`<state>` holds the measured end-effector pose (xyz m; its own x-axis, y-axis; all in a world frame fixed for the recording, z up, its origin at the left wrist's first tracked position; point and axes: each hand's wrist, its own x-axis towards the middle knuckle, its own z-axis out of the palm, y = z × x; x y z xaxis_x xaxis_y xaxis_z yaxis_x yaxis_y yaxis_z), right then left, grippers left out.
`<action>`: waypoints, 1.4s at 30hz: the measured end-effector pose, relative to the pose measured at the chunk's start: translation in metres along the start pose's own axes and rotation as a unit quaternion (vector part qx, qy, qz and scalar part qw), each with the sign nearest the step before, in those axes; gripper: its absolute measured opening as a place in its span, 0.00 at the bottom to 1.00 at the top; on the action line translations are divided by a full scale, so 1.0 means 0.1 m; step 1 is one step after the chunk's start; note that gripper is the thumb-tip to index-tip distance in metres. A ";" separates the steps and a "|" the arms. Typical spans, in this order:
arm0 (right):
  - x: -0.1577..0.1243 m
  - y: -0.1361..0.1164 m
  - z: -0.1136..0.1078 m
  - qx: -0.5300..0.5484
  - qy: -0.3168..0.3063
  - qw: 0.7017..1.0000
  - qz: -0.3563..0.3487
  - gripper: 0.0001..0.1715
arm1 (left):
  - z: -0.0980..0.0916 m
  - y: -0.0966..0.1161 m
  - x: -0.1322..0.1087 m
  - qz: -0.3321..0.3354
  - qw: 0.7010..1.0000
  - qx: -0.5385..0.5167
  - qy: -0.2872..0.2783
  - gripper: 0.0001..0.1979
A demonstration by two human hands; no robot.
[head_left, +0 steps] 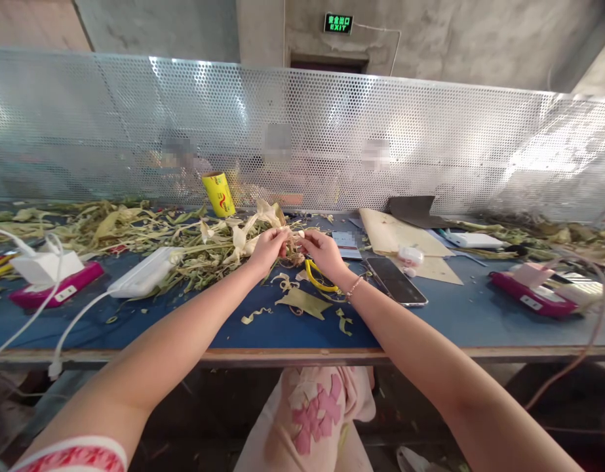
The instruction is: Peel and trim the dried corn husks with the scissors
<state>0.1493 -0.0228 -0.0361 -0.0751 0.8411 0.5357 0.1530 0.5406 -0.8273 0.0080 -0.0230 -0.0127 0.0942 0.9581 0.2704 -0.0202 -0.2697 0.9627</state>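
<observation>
Both hands are raised over the middle of the blue table, close together. My left hand [271, 249] is closed on pale dried plant material [240, 239] beside the heap of husks. Just to its right, my right hand [323, 252] has its fingers pinched; what they grip is too small to make out. A yellow-handled tool [322, 280] lies under my right hand. Curled leaf scraps [303, 303] are on the table in front of the hands.
A yellow tube [218, 195] stands behind the husks. On the right lie a phone [395, 282], brown card [405, 236] and a magenta power strip [531, 295]. Left are a white power strip [143, 272] with cables and another magenta strip [56, 285]. A perforated metal screen [331, 131] stands behind.
</observation>
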 end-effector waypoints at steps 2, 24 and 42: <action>-0.01 -0.02 -0.02 -0.054 0.012 0.998 -0.015 0.09 | 0.00 -0.02 0.01 0.009 1.000 0.002 0.005 0.11; 0.01 -0.04 -0.04 0.005 0.040 0.999 -0.032 0.07 | 0.01 -0.01 -0.05 0.063 0.993 0.015 -0.096 0.08; 0.04 -0.03 -0.02 0.153 0.069 0.982 0.087 0.13 | -0.04 -0.10 0.01 0.112 0.978 0.077 -0.158 0.20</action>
<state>0.1510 -0.0217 -0.0311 0.0643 0.9216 0.3828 -0.1530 0.3881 -0.9088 0.0042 -0.0195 -0.0219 0.4083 0.8020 0.4361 0.0715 -0.5043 0.8605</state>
